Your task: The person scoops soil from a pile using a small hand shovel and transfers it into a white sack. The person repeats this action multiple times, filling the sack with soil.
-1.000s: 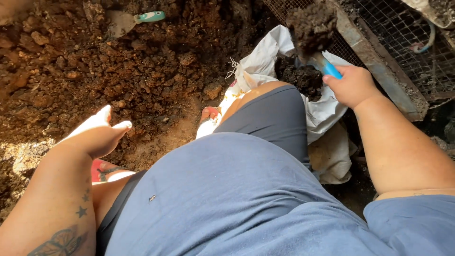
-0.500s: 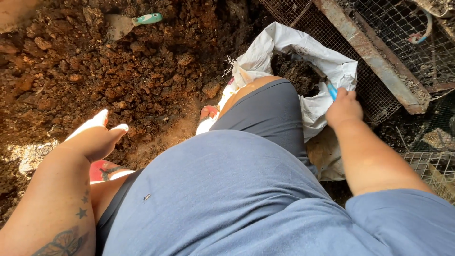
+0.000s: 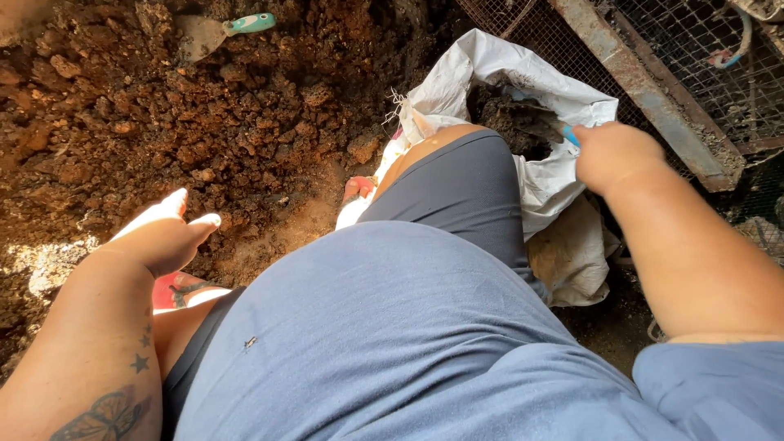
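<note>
Crouching over lumpy red-brown soil [image 3: 204, 122], you have your right hand [image 3: 614, 153] closed around a blue-handled tool [image 3: 569, 135] at the mouth of the white sack [image 3: 523, 82], which holds dark earth. Your left hand [image 3: 167, 237] hangs open and empty well left of the sack. Rusty wire mesh [image 3: 694, 65] runs just behind the sack, and a green-handled trowel [image 3: 224, 31] lies far left of it.

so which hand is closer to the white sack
Right. The right hand is at the open mouth of the white sack, gripping a blue-handled tool. The left hand hangs well off to the other side, over the loose soil.
</note>
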